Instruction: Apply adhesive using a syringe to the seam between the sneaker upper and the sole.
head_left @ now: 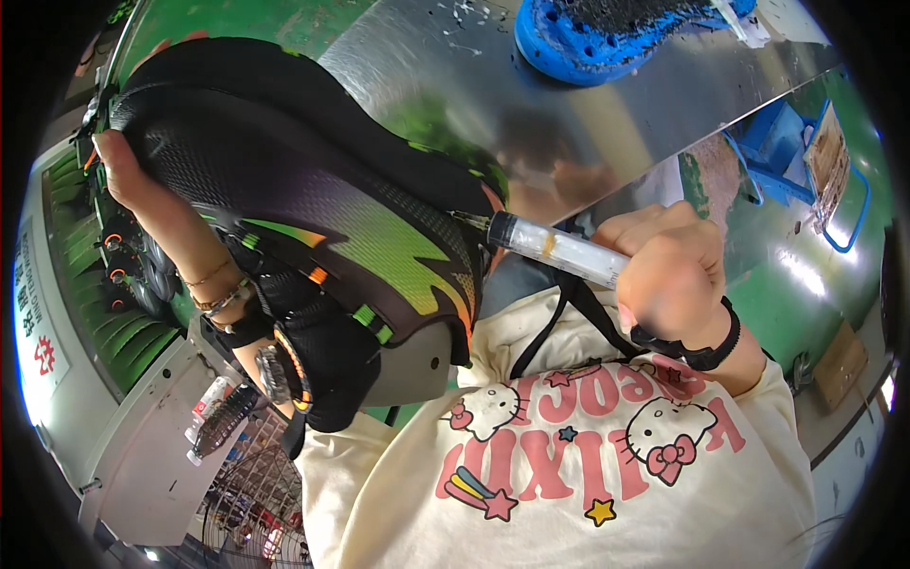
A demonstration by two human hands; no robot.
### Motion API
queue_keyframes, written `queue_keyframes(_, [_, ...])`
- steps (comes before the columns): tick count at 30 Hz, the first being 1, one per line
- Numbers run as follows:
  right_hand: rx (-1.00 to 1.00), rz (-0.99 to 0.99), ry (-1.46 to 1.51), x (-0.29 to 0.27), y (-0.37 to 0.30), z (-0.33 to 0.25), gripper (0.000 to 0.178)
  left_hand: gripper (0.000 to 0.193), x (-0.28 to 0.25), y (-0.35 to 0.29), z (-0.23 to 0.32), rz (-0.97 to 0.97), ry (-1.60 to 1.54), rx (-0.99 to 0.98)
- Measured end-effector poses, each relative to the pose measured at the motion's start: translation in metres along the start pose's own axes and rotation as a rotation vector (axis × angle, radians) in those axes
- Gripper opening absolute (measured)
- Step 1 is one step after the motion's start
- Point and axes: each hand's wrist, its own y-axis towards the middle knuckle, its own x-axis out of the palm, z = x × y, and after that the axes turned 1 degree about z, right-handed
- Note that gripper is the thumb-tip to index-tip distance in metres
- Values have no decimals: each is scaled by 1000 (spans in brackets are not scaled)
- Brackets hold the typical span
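A black sports shoe [398, 247] with a purple, green and orange pattern fills the left and middle, tilted and held up close. My left hand [142, 185] grips it at its left end. The thumb lies along the near side, and fingertips show behind the top edge. My right hand [668, 270] is closed around a clear syringe [559, 249] with pale contents and a dark front collar. Its thin metal tip points left and reaches the shoe's side near the orange-edged end; whether it touches, I cannot tell.
A shiny metal table [455, 85] spreads behind the shoe. On it lies a blue perforated object [578, 52] with black material on top. A blue metal frame [782, 142] stands at right on the green floor. At left are a green rack [71, 256], a dark bottle [223, 422] and a wire cage [256, 493].
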Motion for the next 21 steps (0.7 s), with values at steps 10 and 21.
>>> queue_keyframes(10, [-10,7,-33,0,-10,5,27,65,-28,11,-10,-39,150,11])
queue_keyframes(21, [34,-10,-17,-10,-26,0,27,56,-27,-12,-19,86,726,286])
